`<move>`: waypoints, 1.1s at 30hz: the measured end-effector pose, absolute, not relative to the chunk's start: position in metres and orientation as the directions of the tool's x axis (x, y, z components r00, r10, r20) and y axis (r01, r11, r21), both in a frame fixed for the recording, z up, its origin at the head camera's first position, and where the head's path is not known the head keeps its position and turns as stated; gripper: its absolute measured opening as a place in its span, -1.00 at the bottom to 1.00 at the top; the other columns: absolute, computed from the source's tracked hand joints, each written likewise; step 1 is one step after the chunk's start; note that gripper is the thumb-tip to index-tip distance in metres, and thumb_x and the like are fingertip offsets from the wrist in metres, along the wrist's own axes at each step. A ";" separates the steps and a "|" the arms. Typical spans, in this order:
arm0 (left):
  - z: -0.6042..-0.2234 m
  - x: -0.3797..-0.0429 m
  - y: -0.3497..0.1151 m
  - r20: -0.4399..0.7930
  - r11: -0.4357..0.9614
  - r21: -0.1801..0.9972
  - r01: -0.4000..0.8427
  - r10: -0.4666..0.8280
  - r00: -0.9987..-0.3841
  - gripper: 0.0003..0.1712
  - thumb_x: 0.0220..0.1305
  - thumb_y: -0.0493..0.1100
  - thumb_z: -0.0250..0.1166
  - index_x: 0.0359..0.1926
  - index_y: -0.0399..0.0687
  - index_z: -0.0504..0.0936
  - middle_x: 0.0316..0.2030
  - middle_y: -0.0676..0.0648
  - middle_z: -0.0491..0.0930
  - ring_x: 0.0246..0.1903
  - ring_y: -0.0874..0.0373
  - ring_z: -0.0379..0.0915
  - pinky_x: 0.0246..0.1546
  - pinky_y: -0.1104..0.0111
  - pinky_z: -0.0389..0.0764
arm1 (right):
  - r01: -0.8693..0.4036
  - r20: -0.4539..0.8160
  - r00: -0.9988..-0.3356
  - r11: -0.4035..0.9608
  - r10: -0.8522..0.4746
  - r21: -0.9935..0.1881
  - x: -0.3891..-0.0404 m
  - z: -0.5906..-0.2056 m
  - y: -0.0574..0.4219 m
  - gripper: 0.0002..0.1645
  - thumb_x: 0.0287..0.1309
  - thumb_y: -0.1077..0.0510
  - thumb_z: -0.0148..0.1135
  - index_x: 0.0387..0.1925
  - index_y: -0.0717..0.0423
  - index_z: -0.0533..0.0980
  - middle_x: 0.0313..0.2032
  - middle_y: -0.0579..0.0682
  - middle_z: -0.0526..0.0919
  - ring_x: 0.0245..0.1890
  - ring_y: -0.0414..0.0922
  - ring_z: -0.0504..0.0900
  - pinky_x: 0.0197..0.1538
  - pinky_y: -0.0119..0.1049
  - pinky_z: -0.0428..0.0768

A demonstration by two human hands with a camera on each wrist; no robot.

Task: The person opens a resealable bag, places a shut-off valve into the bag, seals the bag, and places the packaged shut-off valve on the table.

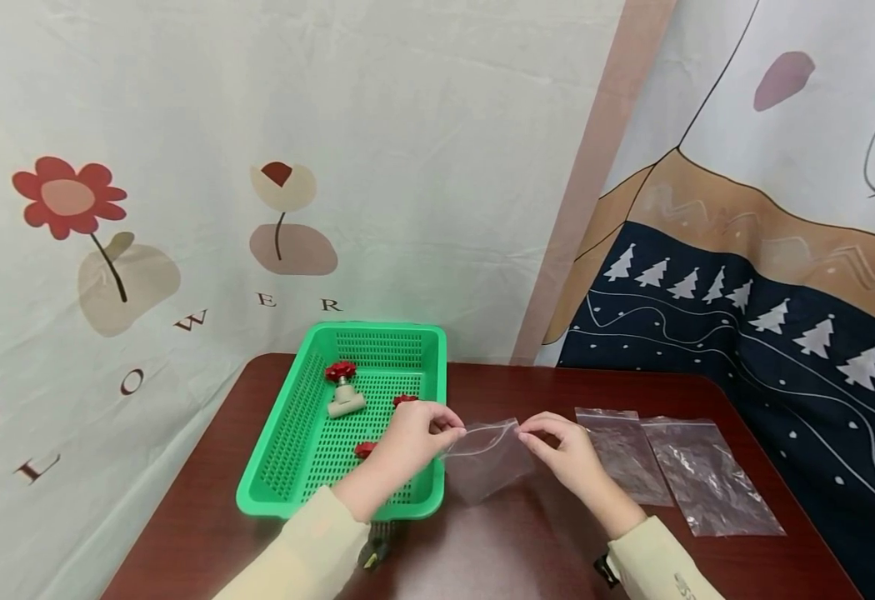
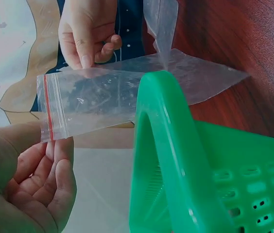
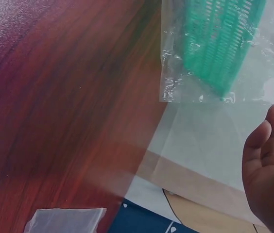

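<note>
Between both hands hangs a clear zip-lock bag point(image 1: 486, 467), its top edge spread a little. The left hand point(image 1: 417, 435) pinches one top corner just over the basket's right rim. At the opposite corner, the right hand point(image 1: 567, 454) pinches the bag between thumb and fingers. A red line runs along the bag's zip strip point(image 2: 48, 109) in the left wrist view. Nothing can be made out inside the bag. Beside the left hand is a green basket point(image 1: 272, 504) holding a beige valve point(image 1: 346, 400) with a red handwheel; more red handwheels point(image 1: 405, 400) show partly behind the left arm.
Two more clear bags point(image 1: 621, 458) point(image 1: 711, 475) lie flat on the right of the brown table point(image 1: 557, 550). A dark object point(image 1: 372, 554) sits under the left sleeve, too hidden to identify. A printed curtain point(image 1: 422, 167) hangs behind the table.
</note>
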State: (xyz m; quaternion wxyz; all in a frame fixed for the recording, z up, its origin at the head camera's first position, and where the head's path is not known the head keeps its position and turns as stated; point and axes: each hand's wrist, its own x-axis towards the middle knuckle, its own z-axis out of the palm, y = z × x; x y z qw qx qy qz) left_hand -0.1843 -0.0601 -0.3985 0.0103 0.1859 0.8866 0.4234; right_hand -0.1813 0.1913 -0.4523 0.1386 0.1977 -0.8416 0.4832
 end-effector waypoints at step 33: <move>-0.428 -0.212 -0.154 -0.180 0.901 0.429 0.069 0.160 -0.970 -0.61 0.05 -0.10 0.43 -0.14 -0.22 0.59 -0.28 -0.10 0.59 -0.27 0.02 0.47 -0.34 0.24 0.52 | -0.405 0.421 -0.907 0.233 0.019 -0.884 -0.163 -0.431 0.209 -0.87 0.07 0.46 0.23 -0.28 0.39 0.59 -0.34 0.07 0.62 -0.50 -0.13 0.61 -0.40 -0.26 0.67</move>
